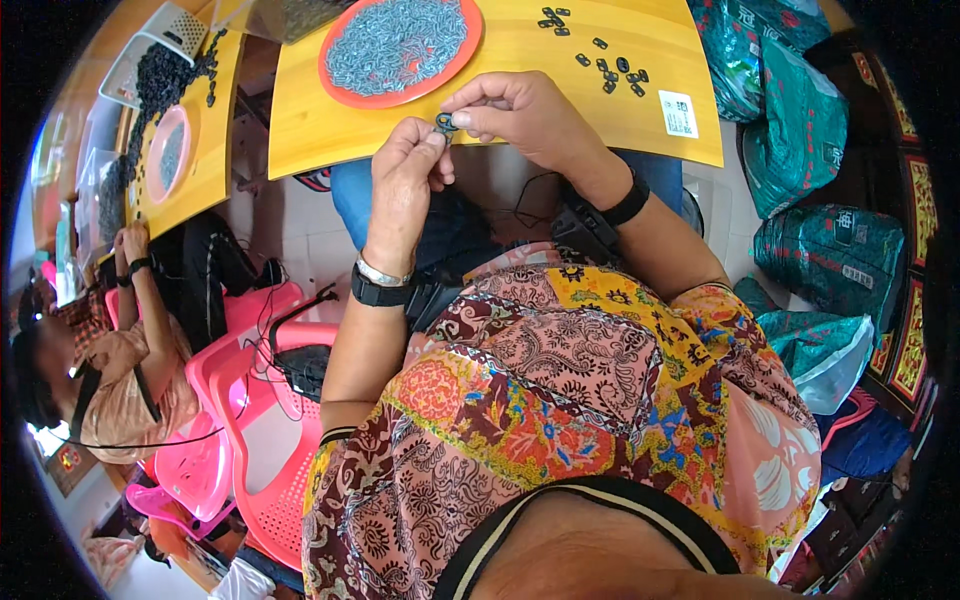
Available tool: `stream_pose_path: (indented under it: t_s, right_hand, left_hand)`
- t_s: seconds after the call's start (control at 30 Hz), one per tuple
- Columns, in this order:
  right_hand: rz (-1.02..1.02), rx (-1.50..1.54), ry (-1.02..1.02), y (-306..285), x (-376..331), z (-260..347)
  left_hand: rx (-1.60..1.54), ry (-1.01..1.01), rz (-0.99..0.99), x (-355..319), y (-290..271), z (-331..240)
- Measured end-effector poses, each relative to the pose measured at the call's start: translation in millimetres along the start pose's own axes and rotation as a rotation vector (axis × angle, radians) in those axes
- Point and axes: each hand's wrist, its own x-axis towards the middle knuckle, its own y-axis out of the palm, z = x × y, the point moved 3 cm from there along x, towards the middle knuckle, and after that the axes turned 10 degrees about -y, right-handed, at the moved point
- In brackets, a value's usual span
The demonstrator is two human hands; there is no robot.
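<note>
Just past the near edge of the yellow table, my left hand [408, 165] pinches a small black oval plastic piece [445, 121] that seems to have a hole in it. My right hand [515, 112] meets it there, thumb and forefinger closed at the piece's right side. Whether a second small part sits between my right fingertips is hidden. Beyond my hands stands a round red tray [331, 72] heaped with small grey metal parts [395, 45]. Similar black pieces [608, 75] lie scattered on the table to the right.
A white label sheet [679, 114] lies at the right of the yellow table [300, 130]. Green bags [800, 130] stand on the floor at right. On the left, a co-worker [130, 370] sits at another table with a heap of black pieces [160, 85]. Pink chairs [270, 440] stand between us.
</note>
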Motion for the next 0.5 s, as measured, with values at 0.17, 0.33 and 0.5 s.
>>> stream_pose_path:
  t_s: [0.17, 0.33, 0.5]
  right_hand:
    - [-0.013, -0.039, -0.013, 6, -2, -5]
    - [0.002, -0.055, -0.034, 15, -7, -10]
    - [-0.025, -0.049, -0.034, 20, -7, -8]
  left_hand:
    - [-0.008, -0.009, -0.019, 0, -1, 2]
    - [-0.163, -0.028, -0.046, 1, -1, 6]
    - [-0.235, -0.033, -0.012, 1, -1, 7]
